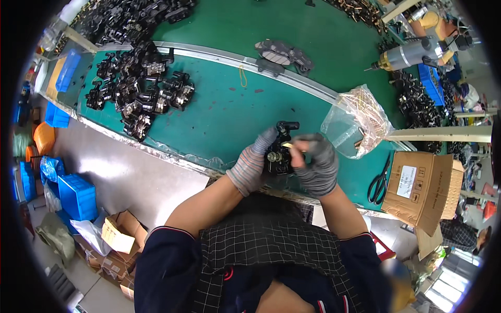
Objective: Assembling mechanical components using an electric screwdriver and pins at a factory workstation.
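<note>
A black metal part that looks like a brake caliper (278, 163) stands at the bench's near edge, in front of my body. My left hand (250, 166), in a grey striped glove with bare fingertips, grips it from the left side. Over its right side is my right hand (319, 166), in a matching glove, thumb and forefinger pinched on a small gold-coloured pin (287, 145). The pin points toward the caliper; whether it touches is unclear. Motion slightly blurs the right fingers.
Several more calipers (141, 99) are heaped at left. A clear bag of gold-coloured pins (365, 115) lies at right, near black scissors (378, 185) and an open cardboard box (417, 182). A metal rail (209, 53) crosses the bench; a powered driver (409, 55) hangs at upper right.
</note>
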### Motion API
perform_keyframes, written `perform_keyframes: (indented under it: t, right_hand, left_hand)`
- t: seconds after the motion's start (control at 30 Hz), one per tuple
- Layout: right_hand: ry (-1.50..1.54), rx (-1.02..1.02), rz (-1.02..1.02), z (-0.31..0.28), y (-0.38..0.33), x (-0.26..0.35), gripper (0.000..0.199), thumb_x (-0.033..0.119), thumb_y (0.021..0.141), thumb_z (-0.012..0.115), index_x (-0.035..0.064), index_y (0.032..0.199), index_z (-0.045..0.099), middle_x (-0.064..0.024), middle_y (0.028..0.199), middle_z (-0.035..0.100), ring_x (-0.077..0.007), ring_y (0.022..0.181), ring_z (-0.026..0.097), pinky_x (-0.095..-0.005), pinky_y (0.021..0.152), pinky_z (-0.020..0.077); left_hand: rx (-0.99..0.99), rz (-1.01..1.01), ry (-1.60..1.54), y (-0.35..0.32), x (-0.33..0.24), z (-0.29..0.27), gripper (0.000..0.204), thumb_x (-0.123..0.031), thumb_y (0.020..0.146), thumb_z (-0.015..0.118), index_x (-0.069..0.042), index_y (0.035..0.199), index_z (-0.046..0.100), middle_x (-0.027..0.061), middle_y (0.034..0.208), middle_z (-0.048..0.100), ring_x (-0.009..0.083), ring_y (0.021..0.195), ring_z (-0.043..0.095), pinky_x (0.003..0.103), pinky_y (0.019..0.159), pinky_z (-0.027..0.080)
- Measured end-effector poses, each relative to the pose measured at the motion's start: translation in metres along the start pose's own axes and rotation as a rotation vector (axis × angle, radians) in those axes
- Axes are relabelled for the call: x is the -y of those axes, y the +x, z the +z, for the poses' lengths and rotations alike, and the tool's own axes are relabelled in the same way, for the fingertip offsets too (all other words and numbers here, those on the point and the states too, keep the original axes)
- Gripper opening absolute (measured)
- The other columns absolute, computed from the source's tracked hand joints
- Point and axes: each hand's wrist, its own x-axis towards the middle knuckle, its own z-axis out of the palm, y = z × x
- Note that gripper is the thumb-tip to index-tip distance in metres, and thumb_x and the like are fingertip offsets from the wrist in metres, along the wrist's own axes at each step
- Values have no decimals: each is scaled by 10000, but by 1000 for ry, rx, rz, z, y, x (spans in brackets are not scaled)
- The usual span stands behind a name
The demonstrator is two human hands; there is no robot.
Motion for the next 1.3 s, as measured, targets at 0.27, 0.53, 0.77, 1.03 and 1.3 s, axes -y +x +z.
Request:
perform_keyframes:
  t: [0.27,0.53,0.77,1.03,1.3]
  right_hand:
    - [-290,479,-213,-18,25,20,293,102,676,747,89,955,657,-92,841,625,-285,722,600,-371,607,491]
    - [-619,687,-351,-8,14,36,423,179,683,773,89,1066,618,-111,950,623,-294,823,602,-376,669,488]
    - [-208,-413,-360,-64,107,-14,895,468,669,820,73,1344,385,-102,1255,496,-245,1128,524,-389,955,436]
    - [940,155,340,1,106,8,885,348,755,712,120,1450,213,-110,787,542,-237,644,545,-420,622,487]
    - [1002,82,268,30,78,10,770,279,766,702,128,1397,289,-118,746,545,-215,602,548,-345,486,469]
  left_hand:
    - [110,123,-48,-12,-21,-4,601,-567,824,612,-79,1169,553,75,952,644,206,844,644,356,726,546]
    - [68,172,89,-11,-26,-4,618,-602,788,626,-108,1153,560,76,945,646,236,862,646,408,699,560]
    - [29,-9,-220,1,-22,-10,517,-528,813,652,-130,1129,559,69,968,641,204,876,637,361,734,543]
    - [29,-38,-205,14,-17,-9,572,-591,773,657,-141,1113,559,60,934,650,212,818,660,366,677,550]
    - [63,-147,-181,10,-25,-5,596,-589,810,603,-157,1217,547,48,1040,631,212,908,625,321,686,515]
